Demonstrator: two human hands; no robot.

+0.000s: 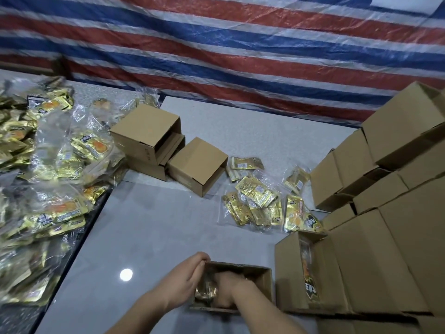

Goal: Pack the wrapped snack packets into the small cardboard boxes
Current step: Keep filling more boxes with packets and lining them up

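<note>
Pressing gold packets (204,289) upright into box (263,283): both hands' grip unclear (fingers hidden).

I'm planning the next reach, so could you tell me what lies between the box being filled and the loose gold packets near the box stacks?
Only bare grey table, in the head view, between open box and packets.

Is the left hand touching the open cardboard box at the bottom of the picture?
Touching. The head view shows the left hand lying against the left wall of the open box, its fingers curled over the far corner of the rim, with no gap visible.
</note>
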